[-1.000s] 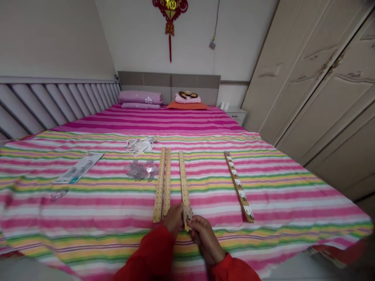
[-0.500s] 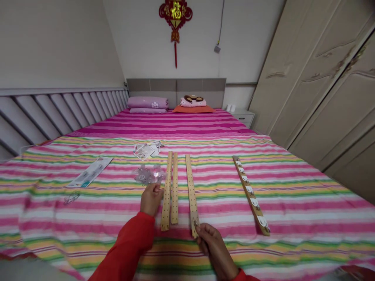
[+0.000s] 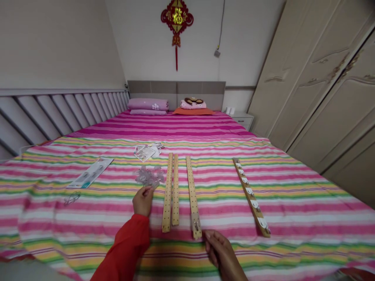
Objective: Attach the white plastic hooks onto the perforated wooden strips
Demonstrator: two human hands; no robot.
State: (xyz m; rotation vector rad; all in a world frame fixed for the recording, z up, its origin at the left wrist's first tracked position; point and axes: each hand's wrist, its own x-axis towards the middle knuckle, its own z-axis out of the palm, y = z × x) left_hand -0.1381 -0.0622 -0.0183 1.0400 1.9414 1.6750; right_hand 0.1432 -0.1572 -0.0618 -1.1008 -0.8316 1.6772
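My left hand [image 3: 142, 201] is closed, its fingertips pinching a clear piece at the near edge of a pile of transparent adhesive hooks [image 3: 149, 175]. My right hand [image 3: 220, 249] has its fingers curled together, with nothing visible in them, just right of the near end of a wooden strip [image 3: 191, 187] dotted with small holes. A clear hook on a square pad [image 3: 195, 222] lies on that near end. Two more strips with holes, a longer one [image 3: 168, 191] and a shorter one [image 3: 175, 191], lie side by side between my hands.
On the right lies a wooden strip [image 3: 248, 191] bearing several white-backed hooks. Loose packaging [image 3: 146, 151] sits beyond the pile. At left are a hook card [image 3: 91, 173] and a clear piece [image 3: 72, 198]. All rest on the striped bedspread [image 3: 281, 210]. A railing [image 3: 58, 91] borders the left side.
My left hand has shifted left, away from the long strip, to the pile's near edge. My right hand has drawn back right from the strip's end, leaving the clear hook there.
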